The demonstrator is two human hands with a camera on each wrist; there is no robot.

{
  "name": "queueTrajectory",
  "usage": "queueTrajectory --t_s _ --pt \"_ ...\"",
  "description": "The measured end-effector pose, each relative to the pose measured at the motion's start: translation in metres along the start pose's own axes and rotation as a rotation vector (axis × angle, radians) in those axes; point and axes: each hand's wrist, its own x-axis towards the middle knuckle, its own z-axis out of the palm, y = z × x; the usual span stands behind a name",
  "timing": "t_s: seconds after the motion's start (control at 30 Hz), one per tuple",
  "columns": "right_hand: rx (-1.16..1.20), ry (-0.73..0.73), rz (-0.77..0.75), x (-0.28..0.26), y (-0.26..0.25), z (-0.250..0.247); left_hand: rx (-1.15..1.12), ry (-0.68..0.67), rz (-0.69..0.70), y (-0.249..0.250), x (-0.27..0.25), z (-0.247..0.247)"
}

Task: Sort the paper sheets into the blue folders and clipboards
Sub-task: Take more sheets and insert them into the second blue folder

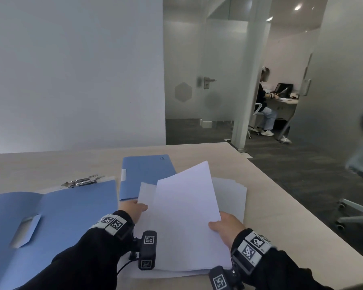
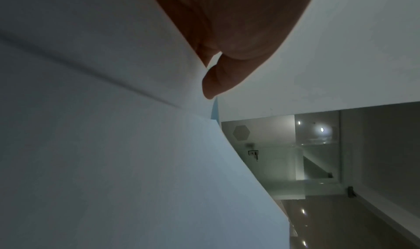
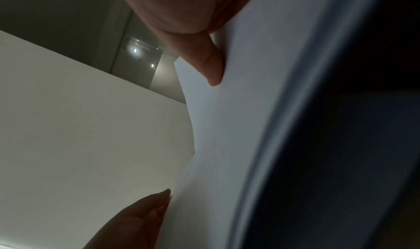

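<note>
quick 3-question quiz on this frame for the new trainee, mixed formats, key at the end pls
1. True or false: the right hand holds the lifted sheets by their right edge, thumb on top.
2. Multiple choice: the closed blue folder lies
A) on the floor
B) on the table, beyond the paper, its near part covered by sheets
C) inside the open folder
3. Fill in: the open blue folder lies to the ______ of the paper pile, with a metal clipboard clip showing beyond its far edge.

Key
1. True. The left hand has its grip on the left edge of the paper.
2. B
3. left
</note>
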Motion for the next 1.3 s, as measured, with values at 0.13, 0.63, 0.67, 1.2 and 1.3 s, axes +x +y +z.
queueTrajectory --t_s 0.13,0.63,0.67,1.2,1.3 --pt "0.098 -0.046 -0.022 -0.007 -0.001 0.010 -0.082 -0.084 0.014 -0.002 -0.014 0.004" --pt "0.576 0.059 -0.331 -0.026 -0.050 -0.024 -0.646 -0.066 0.608 0.075 -0.104 -0.015" --pt "0.552 0.098 -0.339 -0.024 -0.051 -0.026 -0.648 -0.064 0.618 0.077 -0.104 -0.013" --pt "0.551 0.079 -0.261 -0.027 -0.012 -0.034 -0.551 -0.127 0.534 0.050 -0.099 0.025" --pt "0.527 0.082 -0.243 -0.025 -0.010 -0.031 -0.507 -0.106 0.502 0.044 -0.097 0.028"
